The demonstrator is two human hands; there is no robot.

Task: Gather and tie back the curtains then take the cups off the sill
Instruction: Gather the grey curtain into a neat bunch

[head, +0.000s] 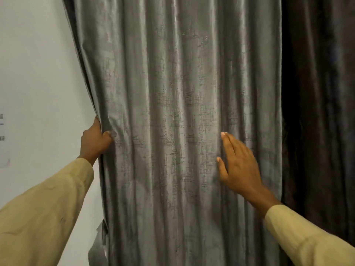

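A grey, shiny curtain (pixel 172 112) hangs in long folds across the middle of the head view. My left hand (pixel 95 140) grips its left edge at about waist height, fingers wrapped behind the fabric and thumb in front. My right hand (pixel 237 162) is flat and open against the curtain's right part, fingers together and pointing up. A darker brown curtain (pixel 318 112) hangs to the right of the grey one. No cups and no sill are visible; the curtains cover them.
A plain white wall (pixel 38 73) fills the left side, with small grey marks at its far left edge. A loose end of grey fabric (pixel 98 246) sticks out low beside the curtain's left edge.
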